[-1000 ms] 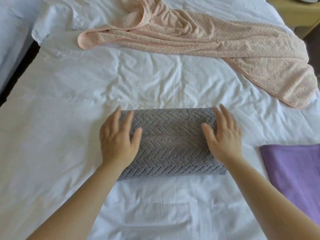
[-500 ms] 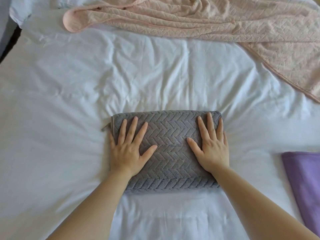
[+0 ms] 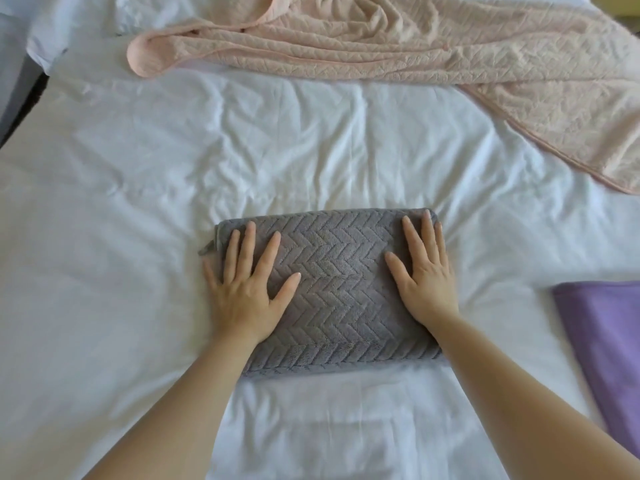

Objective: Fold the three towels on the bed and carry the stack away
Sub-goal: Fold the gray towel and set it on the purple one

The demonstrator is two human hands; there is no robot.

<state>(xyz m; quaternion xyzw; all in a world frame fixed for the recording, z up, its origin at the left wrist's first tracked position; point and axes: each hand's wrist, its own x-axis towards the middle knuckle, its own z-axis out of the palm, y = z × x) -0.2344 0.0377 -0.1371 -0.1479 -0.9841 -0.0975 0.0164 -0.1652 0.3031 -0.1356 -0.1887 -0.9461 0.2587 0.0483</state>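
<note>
Both bare forearms reach in from the near edge of the bed (image 3: 138, 202), roughly parallel. They end on the grey towel (image 3: 332, 282), a thick folded block lying toward the near middle of the bed.

The risk here, as I judge it, is in the lift-off. The plush layers look springy, so the top fold may puff open or slide once the pressure goes. The soft mattress adds to this, since uneven pressing could skew the block. A small tab or corner pokes out at the towel's far left corner, which suggests the layers are not quite aligned. A loose layer there could slip out when the stack is carried.

The left hand (image 3: 247, 289) lies palm-down on the left part of the towel, fingers straight and spread, with the little finger over the towel's left edge. The right hand (image 3: 427, 282) lies palm-down on the right part, fingers straight and closer together, tips near the far right corner. Neither hand grips anything; both are flat and pressing.

The purple towel (image 3: 606, 341) lies at the right edge of the bed, well apart from the grey one. It looks flat and folded, though the frame cuts part of it off.

The pink towel (image 3: 415, 46) sprawls unfolded along the far edge toward the far right corner. That leaves 1 of the 3 to fold, and no stack yet. Dragging it nearer could knock the grey block.
</note>
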